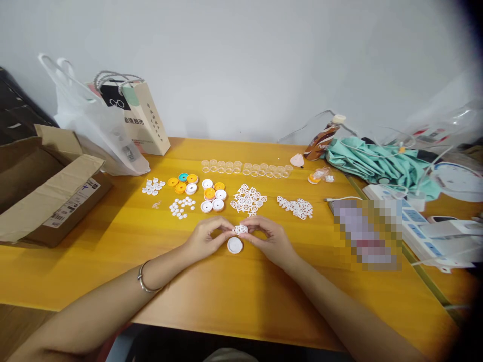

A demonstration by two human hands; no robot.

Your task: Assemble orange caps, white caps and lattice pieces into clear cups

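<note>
Between the fingertips of my left hand (211,236) and my right hand (269,239) is a small white openwork plastic piece (240,230); both hands pinch it. Just below it on the table lies a round white disc (234,245) with a raised rim. Beyond my hands is a pile of similar white openwork pieces (249,199), with a second pile (296,207) to its right. To the left sit round white, orange and teal caps (209,196). Small white discs (182,206) are scattered further left.
Clear little cups (247,168) stand in a row at the back. On the left are an open cardboard box (71,196), a plastic bag (101,125) and a paper bag (147,120). A bottle (322,138), green folded fabric (381,161), a blurred-out phone (364,234) and a power strip (418,226) occupy the right.
</note>
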